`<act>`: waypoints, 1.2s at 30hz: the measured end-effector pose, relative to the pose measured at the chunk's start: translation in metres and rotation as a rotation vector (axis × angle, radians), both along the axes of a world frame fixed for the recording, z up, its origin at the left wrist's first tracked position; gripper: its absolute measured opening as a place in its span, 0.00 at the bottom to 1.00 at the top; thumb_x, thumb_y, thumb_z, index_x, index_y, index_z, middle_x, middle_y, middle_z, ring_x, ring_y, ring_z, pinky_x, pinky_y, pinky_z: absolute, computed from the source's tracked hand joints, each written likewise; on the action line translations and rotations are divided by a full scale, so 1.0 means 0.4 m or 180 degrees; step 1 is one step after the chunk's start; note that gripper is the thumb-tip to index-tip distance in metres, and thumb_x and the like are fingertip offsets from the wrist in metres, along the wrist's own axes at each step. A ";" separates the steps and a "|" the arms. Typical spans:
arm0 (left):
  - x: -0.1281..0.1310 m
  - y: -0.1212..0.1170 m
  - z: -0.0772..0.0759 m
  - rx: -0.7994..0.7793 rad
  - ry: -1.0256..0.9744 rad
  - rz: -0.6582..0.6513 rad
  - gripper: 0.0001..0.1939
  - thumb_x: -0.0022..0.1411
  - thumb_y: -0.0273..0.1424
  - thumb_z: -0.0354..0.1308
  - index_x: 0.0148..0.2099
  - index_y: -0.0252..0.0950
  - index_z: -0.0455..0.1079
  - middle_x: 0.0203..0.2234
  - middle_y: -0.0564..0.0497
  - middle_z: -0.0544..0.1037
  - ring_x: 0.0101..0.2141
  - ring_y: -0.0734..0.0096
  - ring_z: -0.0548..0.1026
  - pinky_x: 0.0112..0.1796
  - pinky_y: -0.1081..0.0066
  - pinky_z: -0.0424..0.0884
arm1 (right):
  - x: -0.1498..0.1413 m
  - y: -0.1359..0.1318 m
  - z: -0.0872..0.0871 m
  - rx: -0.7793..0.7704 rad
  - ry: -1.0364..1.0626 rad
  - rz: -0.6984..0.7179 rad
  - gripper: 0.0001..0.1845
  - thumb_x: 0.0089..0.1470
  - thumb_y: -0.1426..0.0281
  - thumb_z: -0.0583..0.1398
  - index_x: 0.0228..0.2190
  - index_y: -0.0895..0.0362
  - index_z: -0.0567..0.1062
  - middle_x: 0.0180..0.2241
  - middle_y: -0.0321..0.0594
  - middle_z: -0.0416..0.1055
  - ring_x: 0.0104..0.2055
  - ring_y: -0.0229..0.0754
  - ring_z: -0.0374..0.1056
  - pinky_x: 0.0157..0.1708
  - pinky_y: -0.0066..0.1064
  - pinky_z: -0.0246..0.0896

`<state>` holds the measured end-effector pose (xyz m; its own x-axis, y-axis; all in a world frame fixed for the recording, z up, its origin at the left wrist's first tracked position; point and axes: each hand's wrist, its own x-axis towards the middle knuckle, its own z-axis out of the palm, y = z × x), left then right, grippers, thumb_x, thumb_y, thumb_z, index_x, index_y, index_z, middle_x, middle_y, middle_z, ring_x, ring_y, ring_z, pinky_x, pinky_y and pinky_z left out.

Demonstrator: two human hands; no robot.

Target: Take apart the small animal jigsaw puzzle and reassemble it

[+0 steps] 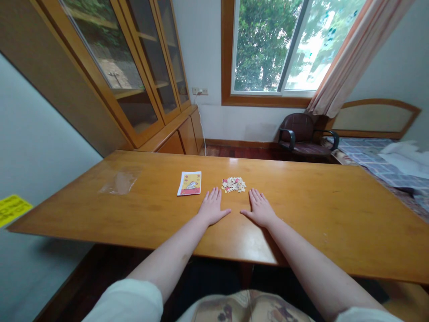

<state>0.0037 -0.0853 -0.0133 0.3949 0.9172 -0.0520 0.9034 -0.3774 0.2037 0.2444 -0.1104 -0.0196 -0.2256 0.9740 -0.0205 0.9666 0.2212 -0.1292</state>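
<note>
Because the puzzle pieces [233,184] lie loose in a small heap on the table [311,214], light, flat palms kept off its edges should best avoid scattering them. The heap sits between and slightly beyond the left hand [211,209] and right hand [262,210], both open and empty, thumbs pointing inward. Leftward lie a picture card [190,184] and clear plastic bag [121,182].

Home room, bed [395,161], curtained window [268,49], glass-fronted cabinet [134,71]
</note>
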 end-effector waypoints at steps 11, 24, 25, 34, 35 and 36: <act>-0.002 -0.001 0.001 -0.0020 0.0110 -0.0003 0.52 0.57 0.58 0.48 0.70 0.23 0.43 0.68 0.35 0.43 0.68 0.52 0.41 0.65 0.53 0.40 | 0.002 0.001 -0.008 -0.0024 -0.0002 0.0010 0.58 0.52 0.37 0.46 0.65 0.72 0.50 0.68 0.58 0.41 0.70 0.55 0.37 0.67 0.45 0.32; -0.009 -0.009 -0.008 0.0156 -0.0385 0.0157 0.38 0.63 0.48 0.47 0.67 0.30 0.53 0.67 0.37 0.54 0.66 0.53 0.51 0.65 0.53 0.46 | 0.009 0.001 -0.005 -0.0026 0.0510 -0.0087 0.49 0.55 0.43 0.51 0.64 0.67 0.55 0.67 0.56 0.46 0.70 0.52 0.40 0.67 0.46 0.34; -0.010 -0.010 -0.008 0.0188 -0.0427 0.0205 0.36 0.64 0.47 0.47 0.67 0.30 0.54 0.66 0.38 0.56 0.66 0.53 0.53 0.64 0.54 0.47 | 0.011 0.001 -0.004 0.0009 0.0621 -0.0135 0.46 0.56 0.46 0.52 0.63 0.66 0.57 0.67 0.55 0.48 0.69 0.52 0.43 0.67 0.45 0.35; 0.026 0.041 0.002 0.0205 -0.0935 0.0522 0.27 0.63 0.37 0.51 0.62 0.33 0.61 0.62 0.41 0.63 0.61 0.54 0.62 0.60 0.56 0.58 | 0.019 0.086 -0.007 0.0410 0.1837 -0.0988 0.23 0.53 0.64 0.57 0.49 0.58 0.74 0.50 0.46 0.74 0.53 0.47 0.68 0.56 0.38 0.59; 0.035 0.061 -0.002 0.0208 -0.1057 0.0560 0.28 0.63 0.37 0.52 0.63 0.33 0.61 0.62 0.40 0.64 0.61 0.54 0.62 0.61 0.56 0.58 | 0.018 0.111 -0.007 0.0341 0.1977 -0.1203 0.22 0.53 0.64 0.57 0.48 0.58 0.74 0.49 0.45 0.74 0.52 0.47 0.69 0.55 0.37 0.60; 0.045 0.085 -0.006 0.0208 -0.1205 0.0579 0.27 0.63 0.37 0.52 0.62 0.32 0.62 0.62 0.40 0.64 0.61 0.55 0.62 0.61 0.57 0.58 | 0.016 0.138 -0.006 0.0299 0.2032 -0.1376 0.21 0.54 0.63 0.56 0.48 0.58 0.75 0.48 0.46 0.75 0.50 0.46 0.70 0.52 0.37 0.62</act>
